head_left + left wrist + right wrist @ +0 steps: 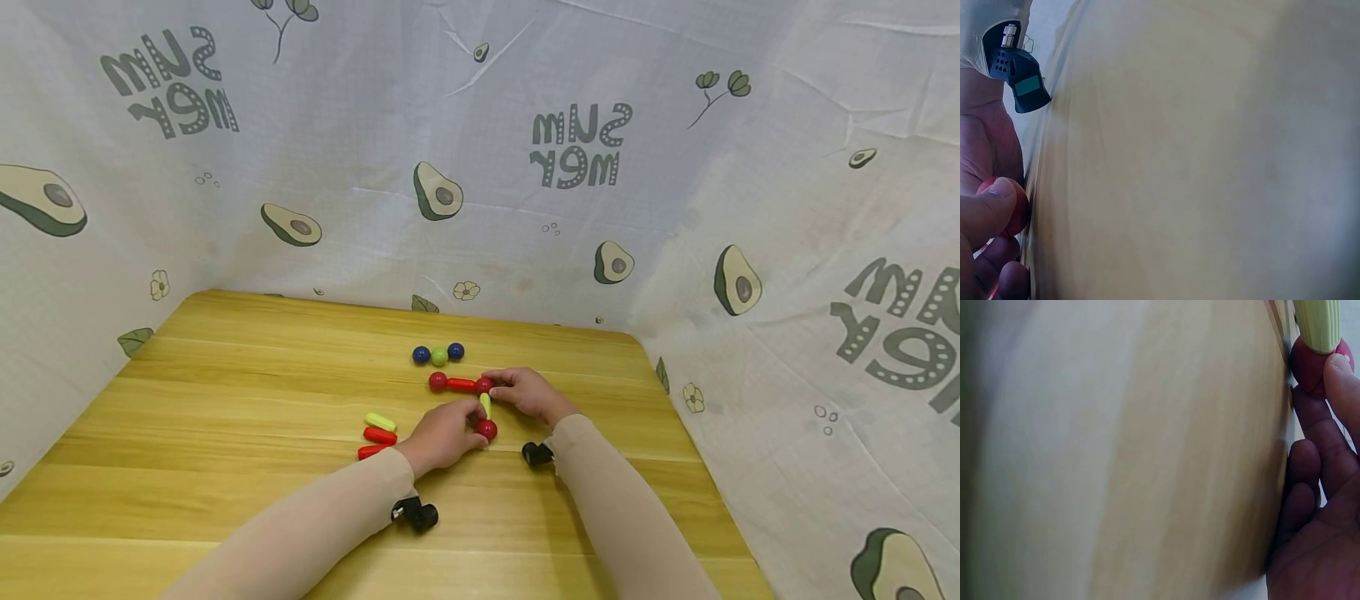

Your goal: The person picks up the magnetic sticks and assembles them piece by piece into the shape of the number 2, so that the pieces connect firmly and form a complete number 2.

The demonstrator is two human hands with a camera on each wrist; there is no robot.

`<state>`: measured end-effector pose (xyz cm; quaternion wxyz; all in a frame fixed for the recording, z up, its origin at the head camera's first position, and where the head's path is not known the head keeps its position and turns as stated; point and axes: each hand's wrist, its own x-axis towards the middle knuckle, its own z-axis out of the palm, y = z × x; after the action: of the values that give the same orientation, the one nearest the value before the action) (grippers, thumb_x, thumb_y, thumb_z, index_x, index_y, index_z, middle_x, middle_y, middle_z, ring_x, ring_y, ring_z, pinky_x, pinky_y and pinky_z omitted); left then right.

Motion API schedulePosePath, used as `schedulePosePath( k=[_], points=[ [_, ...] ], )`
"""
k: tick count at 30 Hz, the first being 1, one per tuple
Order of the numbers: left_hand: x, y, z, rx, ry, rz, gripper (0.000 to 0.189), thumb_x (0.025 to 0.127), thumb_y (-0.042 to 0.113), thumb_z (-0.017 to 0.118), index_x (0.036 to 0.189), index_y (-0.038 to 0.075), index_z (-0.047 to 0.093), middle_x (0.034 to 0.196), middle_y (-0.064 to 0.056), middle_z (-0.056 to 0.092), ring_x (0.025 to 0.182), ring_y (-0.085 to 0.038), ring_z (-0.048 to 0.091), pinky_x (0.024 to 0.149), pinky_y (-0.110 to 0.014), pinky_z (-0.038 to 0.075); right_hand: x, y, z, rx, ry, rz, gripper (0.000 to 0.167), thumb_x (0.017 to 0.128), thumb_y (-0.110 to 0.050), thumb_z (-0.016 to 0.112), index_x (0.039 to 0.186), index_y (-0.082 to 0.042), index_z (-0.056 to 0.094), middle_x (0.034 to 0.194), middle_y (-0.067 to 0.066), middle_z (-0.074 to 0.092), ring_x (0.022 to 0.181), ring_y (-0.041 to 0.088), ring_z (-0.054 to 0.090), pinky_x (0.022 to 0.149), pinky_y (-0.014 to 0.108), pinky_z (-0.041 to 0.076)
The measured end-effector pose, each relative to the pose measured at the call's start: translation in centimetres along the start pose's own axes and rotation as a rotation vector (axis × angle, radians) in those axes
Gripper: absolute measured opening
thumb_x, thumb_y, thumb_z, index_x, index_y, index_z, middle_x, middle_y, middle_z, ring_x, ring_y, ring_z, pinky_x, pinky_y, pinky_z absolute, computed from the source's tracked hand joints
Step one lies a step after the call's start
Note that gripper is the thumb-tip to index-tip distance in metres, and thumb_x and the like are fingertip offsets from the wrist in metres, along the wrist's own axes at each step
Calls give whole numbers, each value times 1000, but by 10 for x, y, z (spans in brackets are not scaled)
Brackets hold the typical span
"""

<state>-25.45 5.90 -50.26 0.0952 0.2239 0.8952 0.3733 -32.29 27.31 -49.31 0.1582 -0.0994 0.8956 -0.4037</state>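
Note:
My left hand [444,435] pinches a red ball [487,430] between thumb and fingers, close over the wooden table [225,417]. A second red ball [485,386] is held by my right hand [531,395], with the thumb on its side in the right wrist view. Between these two balls runs a yellow-green rod [486,406]; its ribbed end [1320,328] meets the right hand's ball. From that same ball a red rod [461,385] extends left to another red ball [438,382]. The fingers partly cover both held balls.
Behind the joined pieces lie two blue balls [422,355] with a green ball [439,357] between them. Loose rods, one yellow-green [381,422] and two red [380,435], lie left of my left hand. A printed cloth [360,167] hangs around the table's back and sides.

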Motion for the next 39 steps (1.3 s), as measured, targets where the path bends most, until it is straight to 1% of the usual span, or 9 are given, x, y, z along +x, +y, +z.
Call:
schedulePosePath(
  k=[5,7,10,14,17,21,27,33,39],
  points=[
    [-1,0,-2,-5,-15,-1,28,94,30,82,114,21,64,112,5,72,98,-13,64,93,-36,53,1,0,-1,2,-3,9,37,105,-16,66,142,-13,67,141,9,69,136,29,59,120,50,42],
    [-2,1,-6,5,-30,1,29,95,29,80,117,20,64,116,2,71,102,-15,64,97,-39,54,0,0,-1,4,-3,16,37,104,-16,66,142,-14,68,141,9,69,136,29,59,120,51,41],
    [-7,3,-17,36,-54,11,34,97,28,79,125,18,64,123,-1,71,110,-19,66,102,-42,54,0,-1,-2,9,-5,24,37,105,-16,66,142,-14,68,141,8,69,137,29,58,121,51,40],
    [-12,1,-39,91,-81,14,39,98,25,77,133,14,64,132,-4,70,122,-25,66,107,-46,52,0,-1,-1,5,-3,23,37,105,-18,66,142,-15,67,142,8,69,140,31,56,123,53,37],
    [-15,-9,-57,141,-94,4,39,98,23,76,135,14,66,135,-5,70,128,-27,65,111,-48,50,0,-2,0,-8,4,31,38,104,-19,67,142,-16,67,143,7,68,141,31,55,124,53,36],
    [-20,-27,-79,192,-102,-30,36,98,21,76,133,15,69,136,-4,70,130,-28,63,113,-48,49,0,-3,0,-29,8,36,39,104,-19,67,143,-16,67,144,9,67,141,31,54,123,53,36],
    [-31,-53,-109,206,-122,-72,32,100,20,74,131,15,70,135,-3,70,127,-26,64,111,-49,50,0,-3,-1,-66,8,35,39,105,-20,66,144,-17,66,146,10,65,141,33,54,123,54,36],
    [-42,-75,-123,183,-146,-83,31,100,20,74,130,14,71,131,-3,71,124,-25,65,110,-49,50,1,-2,-2,-54,5,31,40,105,-19,66,145,-16,65,146,10,65,141,33,55,124,54,36],
    [-49,-85,-129,165,-157,-97,30,99,20,75,128,14,72,127,0,73,123,-24,66,110,-50,50,0,-3,-1,-27,1,38,40,105,-18,66,145,-15,65,147,11,65,142,33,55,124,53,36]
  ],
)
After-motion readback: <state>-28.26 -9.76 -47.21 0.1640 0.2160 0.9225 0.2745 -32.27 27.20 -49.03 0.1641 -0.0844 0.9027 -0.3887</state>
